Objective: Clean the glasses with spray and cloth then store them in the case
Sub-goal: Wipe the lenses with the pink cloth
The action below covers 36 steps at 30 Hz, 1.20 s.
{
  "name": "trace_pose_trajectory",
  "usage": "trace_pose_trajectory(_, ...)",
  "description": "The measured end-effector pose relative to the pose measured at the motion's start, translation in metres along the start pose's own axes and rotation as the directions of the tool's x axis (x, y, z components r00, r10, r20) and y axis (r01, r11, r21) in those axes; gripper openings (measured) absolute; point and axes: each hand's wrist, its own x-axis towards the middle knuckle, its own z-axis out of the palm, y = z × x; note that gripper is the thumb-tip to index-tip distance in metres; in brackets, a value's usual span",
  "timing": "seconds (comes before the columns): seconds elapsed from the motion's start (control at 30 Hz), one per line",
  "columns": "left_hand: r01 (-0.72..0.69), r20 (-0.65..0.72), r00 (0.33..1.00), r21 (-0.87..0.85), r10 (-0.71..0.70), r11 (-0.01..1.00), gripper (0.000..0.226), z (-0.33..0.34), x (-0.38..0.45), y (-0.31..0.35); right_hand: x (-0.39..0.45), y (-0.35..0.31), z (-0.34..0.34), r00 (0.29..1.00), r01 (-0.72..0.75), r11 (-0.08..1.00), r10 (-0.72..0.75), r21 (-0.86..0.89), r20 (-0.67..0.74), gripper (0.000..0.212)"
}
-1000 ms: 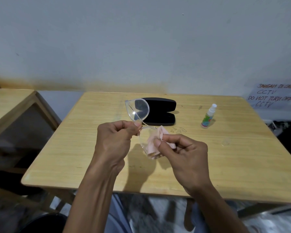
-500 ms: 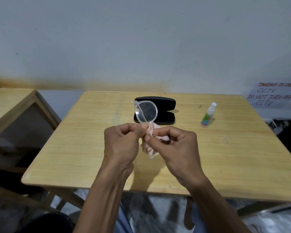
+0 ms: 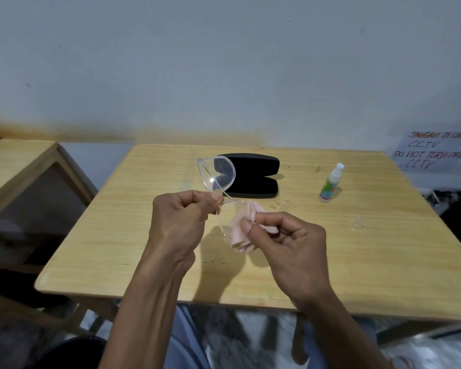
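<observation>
Glasses pinched in left hand; right hand (cloth) on lower lens.

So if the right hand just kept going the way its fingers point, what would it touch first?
Probably the left hand: the right hand, pinching the pink cloth on the lower lens of the glasses, points leftward at it. Depth is unclear.

Table: in front of the wall, with a second table to its left.
Case: on the table, toward the far edge, lying open.
Spray bottle: upright on the table, right of the case and well apart from it.
Glasses: held above the table, in front of the case; one lens overlaps the case's left end.
Left hand: left of the cloth, pinching the glasses.
Cloth: against the nearer lens, pinched by the right hand.
Paper sign: on the wall, behind the table's far right corner.
</observation>
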Motion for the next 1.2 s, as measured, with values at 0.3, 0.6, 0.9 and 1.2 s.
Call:
trace_pose_trajectory(0.3,-0.029,0.015,0.999,-0.012,0.029,1.0,0.03,0.013,-0.009,-0.004,0.014,-0.006,0.004,1.0,0.023,0.999,-0.023,-0.037,-0.003,0.009)
trace_pose_trajectory(0.6,0.002,-0.027,1.0,-0.04,-0.004,0.999,0.03,0.011,-0.006,-0.006,0.007,-0.001,0.008,0.987,0.053,0.99,-0.032,-0.13,0.155,0.011)
trace_pose_trajectory(0.9,0.039,-0.005,0.999,-0.042,-0.039,0.998,0.023,0.003,-0.001,-0.008,0.001,0.01,-0.006,0.988,0.032,0.995,-0.017,-0.098,0.154,0.025)
trace_pose_trajectory(1.2,0.025,0.001,1.0,-0.023,-0.025,0.999,0.032,0.007,-0.002,-0.008,0.003,0.005,-0.007,0.976,0.053,0.994,-0.033,-0.091,0.214,0.057)
